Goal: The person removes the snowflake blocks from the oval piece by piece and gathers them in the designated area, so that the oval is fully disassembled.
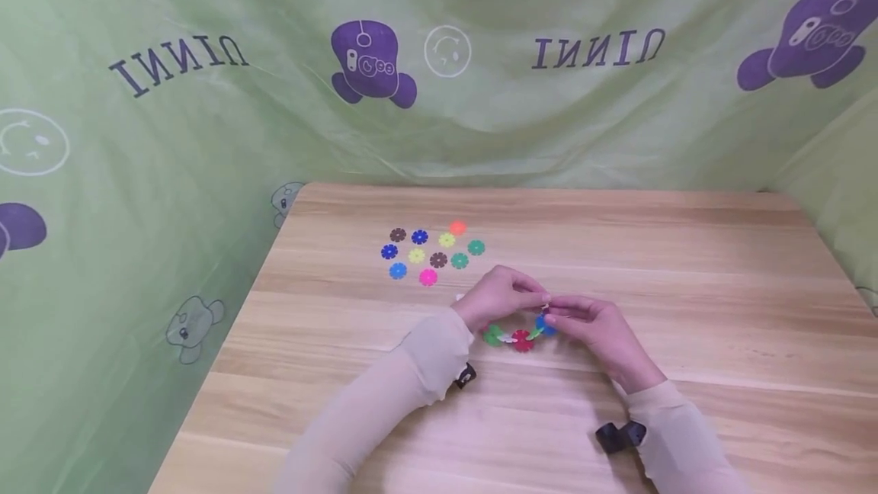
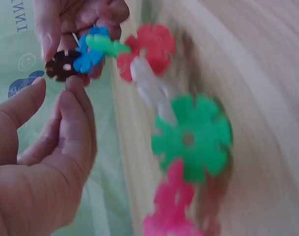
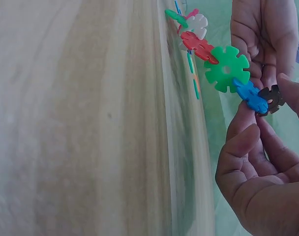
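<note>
Both hands meet over the table at one end of a chain of notched plastic discs [image 1: 523,341]. My right hand [image 1: 607,330] pinches the chain near that end, its fingers by a blue disc [image 3: 250,96] and its thumb at the brown disc [image 3: 274,93]. From the other side, the fingertips of my left hand [image 1: 499,297] pinch at the brown disc's edge. Past the blue disc come a light green disc [image 3: 218,73], a red one [image 2: 157,46], a white one [image 2: 148,88], a green one [image 2: 208,132] and a pink one [image 2: 171,211]. My left wrist hides the chain's far part.
Several loose discs lie behind and left of the hands, among them a pink disc [image 1: 428,277], an orange disc [image 1: 457,228] and a brown disc [image 1: 398,235]. A green printed curtain [image 1: 480,136] hangs behind the wooden table [image 1: 720,265]. Black straps [image 1: 620,437] hang at the wrists.
</note>
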Action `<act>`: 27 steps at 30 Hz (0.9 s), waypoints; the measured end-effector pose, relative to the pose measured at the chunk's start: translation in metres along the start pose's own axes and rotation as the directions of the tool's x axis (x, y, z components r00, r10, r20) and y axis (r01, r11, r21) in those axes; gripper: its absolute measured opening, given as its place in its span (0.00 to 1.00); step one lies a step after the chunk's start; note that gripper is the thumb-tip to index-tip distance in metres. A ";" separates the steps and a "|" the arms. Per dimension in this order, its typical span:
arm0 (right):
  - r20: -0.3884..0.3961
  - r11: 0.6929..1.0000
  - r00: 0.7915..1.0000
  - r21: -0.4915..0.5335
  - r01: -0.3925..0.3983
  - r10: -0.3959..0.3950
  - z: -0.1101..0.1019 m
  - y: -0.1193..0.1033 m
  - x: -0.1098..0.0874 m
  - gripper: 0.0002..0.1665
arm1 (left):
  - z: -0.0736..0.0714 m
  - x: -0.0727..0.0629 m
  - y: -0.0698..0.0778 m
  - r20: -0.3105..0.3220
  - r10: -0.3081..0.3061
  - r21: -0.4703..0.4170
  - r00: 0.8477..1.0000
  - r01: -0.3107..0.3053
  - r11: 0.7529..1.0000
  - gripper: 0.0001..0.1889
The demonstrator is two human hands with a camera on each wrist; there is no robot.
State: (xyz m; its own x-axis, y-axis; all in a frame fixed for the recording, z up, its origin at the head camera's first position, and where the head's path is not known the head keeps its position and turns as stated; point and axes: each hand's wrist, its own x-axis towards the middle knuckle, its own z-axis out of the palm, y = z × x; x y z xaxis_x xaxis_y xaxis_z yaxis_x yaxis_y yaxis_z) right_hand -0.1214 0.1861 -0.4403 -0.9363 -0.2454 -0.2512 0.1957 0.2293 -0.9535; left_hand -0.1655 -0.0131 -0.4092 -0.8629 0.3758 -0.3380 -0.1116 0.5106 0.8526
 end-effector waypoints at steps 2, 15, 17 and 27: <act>-0.002 1.000 1.000 0.018 0.006 -0.006 0.002 0.001 0.000 0.32 | 0.003 0.000 0.001 -0.010 -0.028 -0.018 1.000 0.027 0.999 0.08; -0.003 0.999 1.000 0.038 0.016 -0.016 0.003 0.004 -0.001 0.32 | 0.006 0.003 0.021 -0.080 -0.058 0.040 0.995 0.062 0.997 0.03; -0.008 0.999 1.000 0.035 0.014 -0.013 0.003 0.005 -0.001 0.30 | 0.006 0.003 0.022 -0.083 -0.062 0.041 0.995 0.066 0.997 0.03; -0.019 1.000 1.000 -0.013 0.009 -0.009 0.001 0.002 -0.004 0.20 | 0.009 0.003 0.025 -0.086 -0.041 0.138 0.995 0.052 0.989 0.04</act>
State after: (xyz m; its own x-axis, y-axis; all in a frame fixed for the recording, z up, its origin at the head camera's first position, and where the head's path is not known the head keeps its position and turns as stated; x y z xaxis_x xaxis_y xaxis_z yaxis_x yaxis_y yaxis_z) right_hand -0.1171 0.1869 -0.4415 -0.9434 -0.2299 -0.2390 0.1833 0.2391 -0.9535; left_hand -0.1670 0.0079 -0.3920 -0.8966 0.2870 -0.3371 -0.0876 0.6314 0.7705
